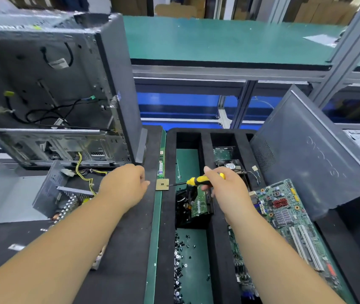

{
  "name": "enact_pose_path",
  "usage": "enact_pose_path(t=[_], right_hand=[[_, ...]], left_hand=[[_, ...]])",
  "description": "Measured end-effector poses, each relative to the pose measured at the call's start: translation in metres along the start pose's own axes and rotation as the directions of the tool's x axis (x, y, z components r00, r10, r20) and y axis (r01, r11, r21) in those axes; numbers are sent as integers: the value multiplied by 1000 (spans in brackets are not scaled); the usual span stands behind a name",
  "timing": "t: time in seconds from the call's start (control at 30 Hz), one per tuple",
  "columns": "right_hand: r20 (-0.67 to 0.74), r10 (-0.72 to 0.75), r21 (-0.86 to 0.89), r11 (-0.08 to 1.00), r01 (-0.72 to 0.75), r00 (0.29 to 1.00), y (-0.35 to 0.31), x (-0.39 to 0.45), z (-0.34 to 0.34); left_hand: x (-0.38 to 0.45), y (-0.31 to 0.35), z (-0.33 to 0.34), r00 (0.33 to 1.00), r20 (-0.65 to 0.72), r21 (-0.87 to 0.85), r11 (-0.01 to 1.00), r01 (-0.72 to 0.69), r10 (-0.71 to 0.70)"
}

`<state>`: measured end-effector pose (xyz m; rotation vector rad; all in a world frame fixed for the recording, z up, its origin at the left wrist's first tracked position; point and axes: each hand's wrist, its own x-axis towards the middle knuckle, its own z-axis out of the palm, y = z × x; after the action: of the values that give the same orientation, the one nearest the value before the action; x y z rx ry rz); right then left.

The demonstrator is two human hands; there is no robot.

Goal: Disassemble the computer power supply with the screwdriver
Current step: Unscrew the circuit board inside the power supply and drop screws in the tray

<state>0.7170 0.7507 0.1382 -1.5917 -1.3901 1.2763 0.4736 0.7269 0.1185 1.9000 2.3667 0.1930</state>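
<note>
Just past the left hand's point(124, 186) loosely curled, empty fingers sits a small gold CPU chip point(162, 184), with the screwdriver point(198, 181) tip right at it, yellow handle gripped in the right hand point(225, 189). Left of the left forearm, the opened power supply point(62, 194) lies on the bench.

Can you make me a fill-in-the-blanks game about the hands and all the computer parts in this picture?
1. The right hand grips a screwdriver with a black and ____ handle.
2. The screwdriver's tip points at a small square ____ chip.
3. The opened power supply lies on the person's ____ side.
4. The loose screws lie in a compartment of the black ____.

Missing words: yellow; gold; left; tray
</note>
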Motion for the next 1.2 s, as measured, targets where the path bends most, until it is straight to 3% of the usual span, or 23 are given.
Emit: enact_pose_path(t=[0.17, 0.23, 0.47, 0.67, 0.83, 1.03, 1.2], right_hand=[[64, 102, 233, 966, -115, 993, -8, -11, 34], [93, 113, 238, 962, -132, 989, -10, -17, 52], [-122, -12, 52, 998, 18, 992, -20, -51, 117], [-232, -170, -217, 969, 119, 958, -34, -83, 151], [-156, -220, -365, 919, 151, 963, -29, -113, 174], [-86, -199, -394, 907, 150, 976, -24, -136, 188], [-59, -212, -421, 891, 168, 975, -18, -136, 187]], left_hand=[[-19, -40, -31, 997, -74, -173, 985, -23, 10], [-26, -61, -40, 994, -103, -241, 969, -58, 34], [-52, -148, -47, 998, -51, -384, 922, -48, 31], [-63, -184, -42, 977, -29, -405, 891, -204, 211], [-83, -175, -22, 898, -14, -453, 798, -398, 440], [-92, -168, -4, 844, 12, -448, 758, -475, 536], [-97, -168, 3, 742, -12, -277, 710, -647, 671]])
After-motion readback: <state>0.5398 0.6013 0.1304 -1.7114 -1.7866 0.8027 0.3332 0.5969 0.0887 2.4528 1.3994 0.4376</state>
